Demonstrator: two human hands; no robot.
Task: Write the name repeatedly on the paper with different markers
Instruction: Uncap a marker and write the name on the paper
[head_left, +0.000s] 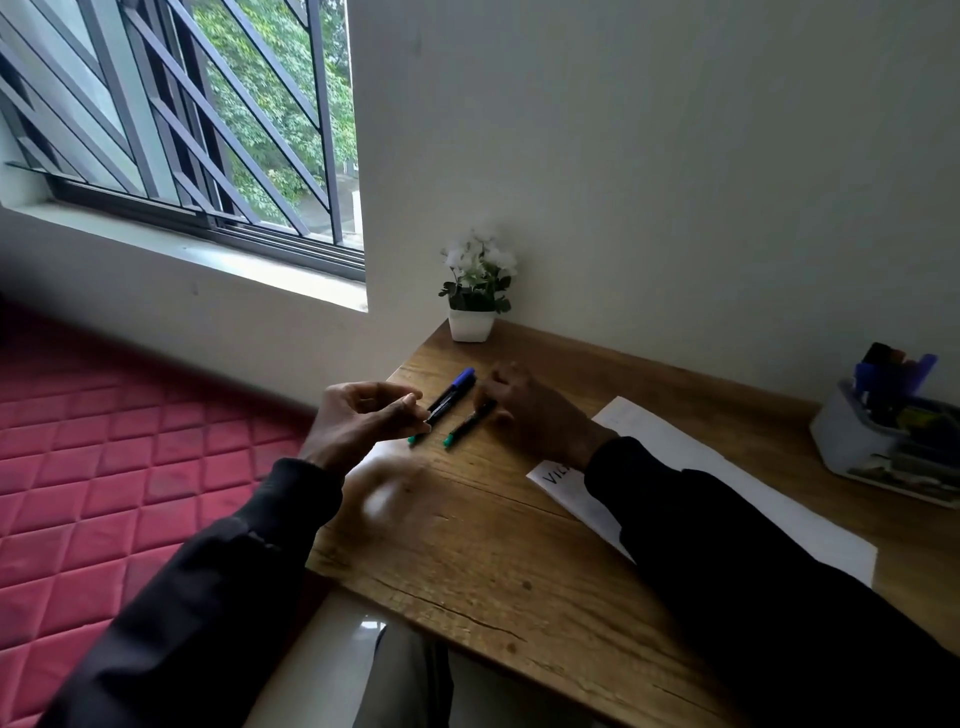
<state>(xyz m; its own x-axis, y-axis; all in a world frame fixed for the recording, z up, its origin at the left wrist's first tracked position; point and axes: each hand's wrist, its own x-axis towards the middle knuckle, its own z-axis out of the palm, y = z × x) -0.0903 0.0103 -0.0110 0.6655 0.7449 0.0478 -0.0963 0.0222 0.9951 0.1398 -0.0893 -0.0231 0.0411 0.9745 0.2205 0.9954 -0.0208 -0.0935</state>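
Knocking is risked: the green marker, touched by the right hand (pinch cannot be told), lies just beside the blue marker on the bench, left of the paper. Fingers of the left hand are loosely curled, empty.

- A brown wooden desk with plain grain and a few long cracks stands with its far edge against a plain off-white wall.
- A small square white pot of white flowers and dark green leaves stands upright on the desk's far left corner, just beside the wall.
- A grey plastic desk organiser sits at the desk's right side, near the wall.
- A red quilted mattress with diamond stitching lies to the left of the desk, lower than its top.
- A dark-framed sliding window with slanted grey metal bars fills the upper left, and green trees show through it.
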